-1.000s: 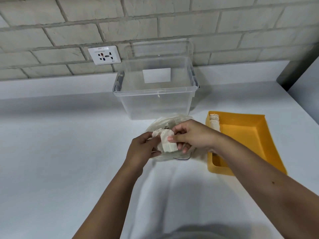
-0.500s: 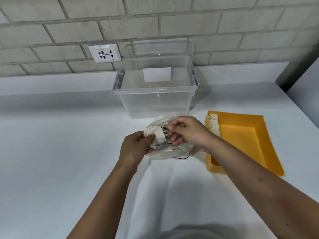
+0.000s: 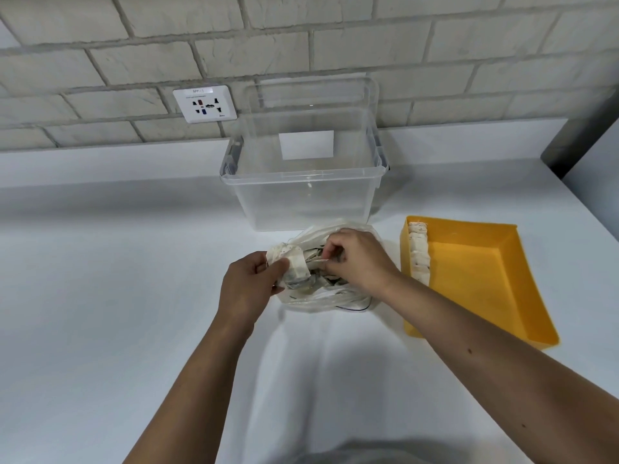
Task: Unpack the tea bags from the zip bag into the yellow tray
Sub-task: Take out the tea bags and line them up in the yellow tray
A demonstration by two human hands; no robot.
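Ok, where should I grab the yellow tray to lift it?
Probably the right rim of the yellow tray, coming from its right side: that wall is bare and unobstructed, while tea bags stand in a row against its left wall.

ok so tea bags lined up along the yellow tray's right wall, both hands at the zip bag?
Wrong wall. Head view shows the tea bags lined up along the left wall of the yellow tray; left hand and right hand are both at the zip bag.

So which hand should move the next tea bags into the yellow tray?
Probably the right hand: it is in the zip bag, beside the yellow tray; the left hand grips tea bags on the far side.
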